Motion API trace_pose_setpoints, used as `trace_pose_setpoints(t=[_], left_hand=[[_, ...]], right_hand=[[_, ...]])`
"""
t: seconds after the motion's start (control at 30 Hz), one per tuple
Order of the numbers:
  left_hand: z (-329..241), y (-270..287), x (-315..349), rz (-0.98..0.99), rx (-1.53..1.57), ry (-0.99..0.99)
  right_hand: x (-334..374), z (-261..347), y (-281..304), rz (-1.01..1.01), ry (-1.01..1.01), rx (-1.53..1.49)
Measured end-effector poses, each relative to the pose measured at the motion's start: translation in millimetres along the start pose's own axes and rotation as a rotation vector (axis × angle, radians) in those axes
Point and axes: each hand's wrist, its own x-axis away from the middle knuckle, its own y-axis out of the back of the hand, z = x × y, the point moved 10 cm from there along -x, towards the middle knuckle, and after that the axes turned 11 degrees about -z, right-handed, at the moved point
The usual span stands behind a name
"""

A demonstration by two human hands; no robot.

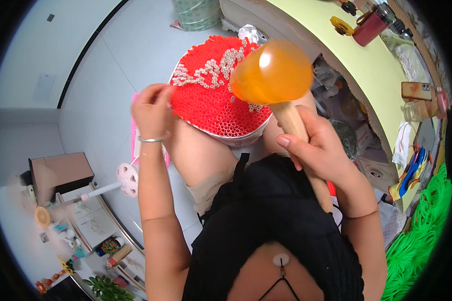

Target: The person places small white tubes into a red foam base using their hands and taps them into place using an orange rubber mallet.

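"What do the right fingers (pixel 292 144) have?"

"A mallet (pixel 272 75). They curl firmly round its handle (pixel 290 120), which is pale, smooth wood, round in section. Beyond them, up and to the left, sits the head: bulky, rounded, glossy, amber-orange and partly see-through, with a white glint. Below them the handle runs on down over the black clothing (pixel 276 200)."

"And the left fingers (pixel 162 96)?"

"Bent, at the near-left edge of the red tubes (pixel 201 108). They're slightly blurred, so I can't tell how wide their gap is, whether they touch the tubes or whether anything is pinched there."

"How do the tubes look?"

"Thin, hollow, plastic-looking, packed upright so their round ends make a honeycomb just right of the left fingers. White tubes (pixel 218 67) cross it in an uneven band farther out. All stand in a round, pale container (pixel 251 137) between the thighs, and the mallet head hides part of the far-right side."

"Anything past the right fingers?"

"A smooth, pale yellow tabletop (pixel 346 55) curves away beyond them, and well to their lower right lies a tangled heap of glossy green strands (pixel 422 236)."
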Motion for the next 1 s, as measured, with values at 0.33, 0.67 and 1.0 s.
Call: trace_pose_setpoints(t=[0.33,0.67,1.0], left_hand=[[388,58,48,0.596,-0.997,0.348],[348,81,26,0.175,-0.906,0.247],[-18,-35,70,0.218,0.498,0.224]], right_hand=[[-25,-10,-11,-0.16,0.044,0.386],[-2,-8,-15,-0.131,-0.005,0.147],[-15,-28,-7,-0.118,-0.054,-0.007]])
